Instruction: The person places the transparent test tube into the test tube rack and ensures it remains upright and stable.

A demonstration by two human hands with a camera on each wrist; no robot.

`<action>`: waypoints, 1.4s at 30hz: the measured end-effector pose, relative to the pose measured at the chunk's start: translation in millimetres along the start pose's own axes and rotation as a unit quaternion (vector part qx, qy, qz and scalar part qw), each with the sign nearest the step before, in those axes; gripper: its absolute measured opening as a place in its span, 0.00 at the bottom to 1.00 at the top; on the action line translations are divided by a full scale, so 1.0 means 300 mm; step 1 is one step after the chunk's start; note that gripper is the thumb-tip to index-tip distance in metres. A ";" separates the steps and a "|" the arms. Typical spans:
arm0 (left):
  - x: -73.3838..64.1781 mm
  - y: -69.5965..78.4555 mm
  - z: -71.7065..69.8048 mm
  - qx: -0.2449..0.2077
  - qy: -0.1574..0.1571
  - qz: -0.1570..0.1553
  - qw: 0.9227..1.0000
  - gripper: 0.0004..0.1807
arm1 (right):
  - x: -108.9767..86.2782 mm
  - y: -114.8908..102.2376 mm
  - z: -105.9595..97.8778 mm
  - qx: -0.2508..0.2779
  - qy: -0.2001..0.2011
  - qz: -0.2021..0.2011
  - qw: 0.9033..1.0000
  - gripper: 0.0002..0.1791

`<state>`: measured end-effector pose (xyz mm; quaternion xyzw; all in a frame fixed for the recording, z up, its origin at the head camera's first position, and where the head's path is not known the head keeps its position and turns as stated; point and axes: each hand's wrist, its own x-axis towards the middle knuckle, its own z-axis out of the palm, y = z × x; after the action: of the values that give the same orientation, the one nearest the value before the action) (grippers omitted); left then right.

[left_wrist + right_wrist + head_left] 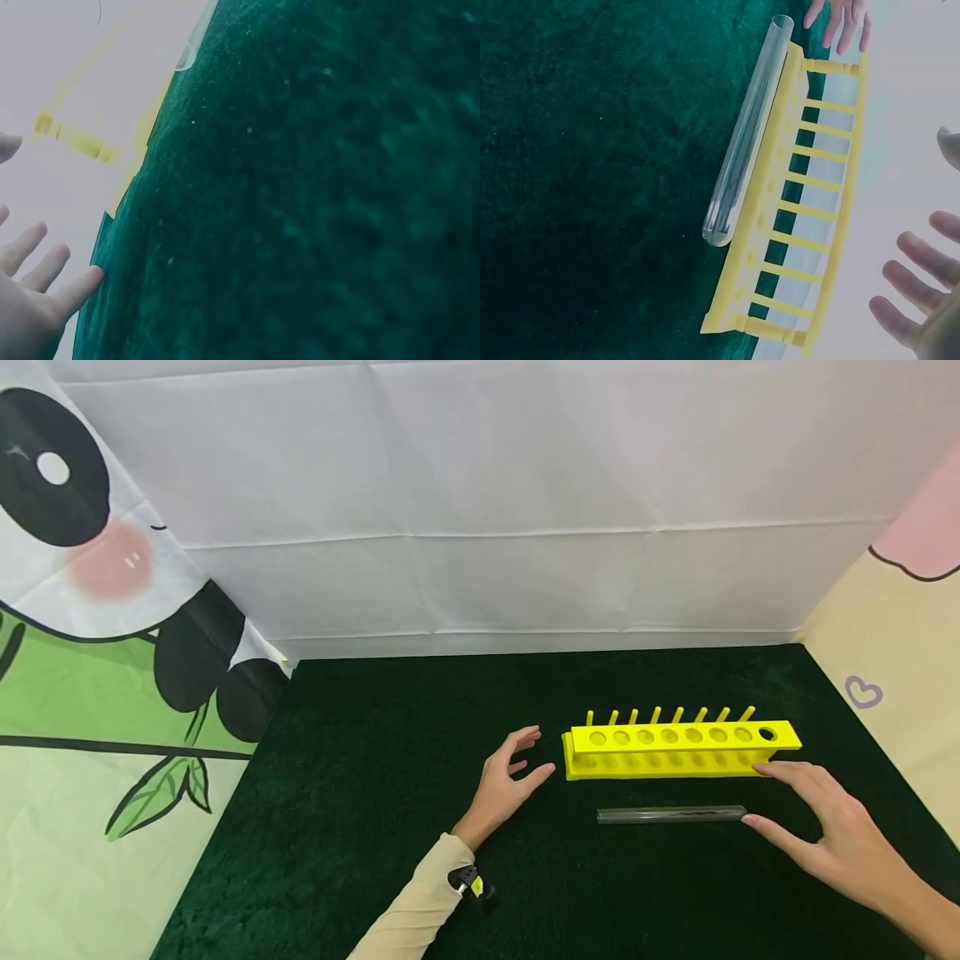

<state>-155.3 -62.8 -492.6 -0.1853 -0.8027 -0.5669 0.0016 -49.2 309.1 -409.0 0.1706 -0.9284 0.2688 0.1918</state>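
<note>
A clear glass test tube [671, 815] lies on its side on the dark green cloth, in front of a yellow test tube rack [678, 766]. The right wrist view shows the tube [748, 135] with its rounded end near the right hand and its open mouth at the far end. My right hand [840, 835] is by the tube's right end, thumb and fingers spread apart; contact cannot be made out. Left of the rack, my left hand [504, 781] hovers with spread fingers and holds nothing. In its wrist view, the fingers [79, 291] are apart and the rack is washed out.
The rack has a row of round holes on top and several upright pegs [678, 714] along its back. Green cloth [360, 760] covers the table. A white sheet [510, 585] hangs behind it, with a panda-printed cloth [112, 685] on the left.
</note>
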 end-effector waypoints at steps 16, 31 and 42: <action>0.013 0.108 0.022 -0.075 -0.027 0.016 0.997 0.30 | 0.014 -0.021 0.003 0.001 -0.013 -0.036 0.999 0.42; 0.050 0.078 0.086 -0.086 -0.034 0.033 0.995 0.30 | 0.033 -0.038 0.009 0.004 -0.022 -0.060 0.998 0.41; 0.073 0.028 0.138 -0.086 -0.026 0.043 0.995 0.28 | 0.042 -0.063 0.023 0.028 -0.035 -0.074 0.996 0.40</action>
<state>-164.7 -16.2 -495.2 -0.2342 -0.7416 -0.6285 -0.0108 -54.0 287.5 -400.5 0.2531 -0.9117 0.2735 0.1734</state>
